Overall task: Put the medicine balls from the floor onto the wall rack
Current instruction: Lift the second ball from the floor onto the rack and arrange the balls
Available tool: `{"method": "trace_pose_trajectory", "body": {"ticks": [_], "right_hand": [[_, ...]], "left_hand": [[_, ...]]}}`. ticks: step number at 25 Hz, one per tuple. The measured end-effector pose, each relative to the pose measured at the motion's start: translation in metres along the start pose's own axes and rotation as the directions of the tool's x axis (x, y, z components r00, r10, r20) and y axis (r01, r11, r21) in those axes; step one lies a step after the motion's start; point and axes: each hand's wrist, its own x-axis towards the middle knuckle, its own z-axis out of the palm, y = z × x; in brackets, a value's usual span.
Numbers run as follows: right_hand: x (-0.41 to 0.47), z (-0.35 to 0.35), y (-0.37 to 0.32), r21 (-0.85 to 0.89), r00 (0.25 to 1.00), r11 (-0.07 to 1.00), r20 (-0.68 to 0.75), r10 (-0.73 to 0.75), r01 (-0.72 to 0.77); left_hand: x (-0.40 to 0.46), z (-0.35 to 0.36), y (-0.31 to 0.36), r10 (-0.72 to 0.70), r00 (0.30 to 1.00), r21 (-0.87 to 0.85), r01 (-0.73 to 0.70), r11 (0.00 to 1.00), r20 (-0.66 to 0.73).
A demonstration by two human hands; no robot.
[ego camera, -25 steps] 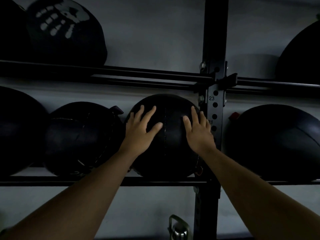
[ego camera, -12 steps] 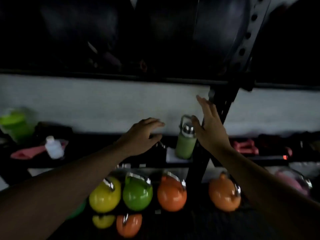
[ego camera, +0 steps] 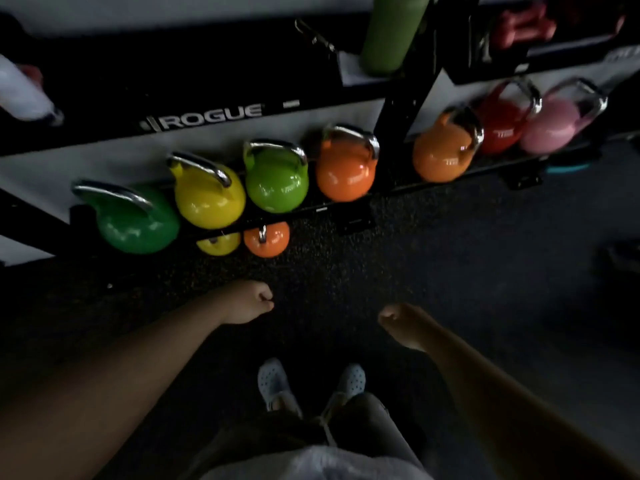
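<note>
No medicine ball shows in this downward view. My left hand point(ego camera: 250, 304) hangs over the dark rubber floor point(ego camera: 433, 258), fingers curled shut with nothing in them. My right hand point(ego camera: 401, 323) is also curled shut and holds nothing, a little lower and to the right. Both hands are apart from the rack. Only the lower part of the black wall rack point(ego camera: 207, 116), with white lettering, is in view at the top. My two light shoes point(ego camera: 277, 382) stand below the hands.
Several coloured kettlebells point(ego camera: 277, 178) line a low rail along the wall, with two small ones point(ego camera: 266, 239) beneath. A green bottle point(ego camera: 391, 32) stands on a shelf by the black upright post point(ego camera: 405, 109). Pink dumbbells point(ego camera: 523, 26) sit at top right.
My hands came off the medicine ball on the rack and dropped low, closing into loose fists. The view swung down from the rack's ball shelf to the kettlebells and floor.
</note>
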Motion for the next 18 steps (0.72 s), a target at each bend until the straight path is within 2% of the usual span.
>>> {"method": "trace_pose_trajectory", "body": {"ticks": [3, 5, 9, 13, 18], "right_hand": [[-0.012, 0.051, 0.023, 0.025, 0.996, 0.998, 0.062, 0.063, -0.065], [-0.022, 0.074, 0.033, 0.066, 0.994, 0.994, 0.074, 0.077, -0.082], [-0.046, 0.109, 0.061, 0.301, 0.989, 0.942, 0.022, 0.149, -0.149], [-0.098, 0.157, 0.130, 0.488, 0.974, 0.858, -0.066, 0.216, -0.157], [-0.179, 0.234, 0.228, 0.725, 0.888, 0.654, -0.132, 0.440, -0.216]], "left_hand": [[0.000, 0.038, -0.025, -0.116, 0.985, 0.033, 0.112, 0.993, 0.125], [-0.001, 0.056, -0.029, -0.159, 0.974, 0.054, 0.153, 0.987, 0.158], [-0.005, 0.078, -0.017, -0.174, 0.967, 0.133, 0.151, 0.980, 0.187], [-0.015, 0.114, 0.045, -0.098, 0.964, 0.238, 0.038, 0.970, 0.245], [-0.047, 0.208, 0.146, 0.069, 0.928, 0.405, -0.225, 0.886, 0.366]]}}
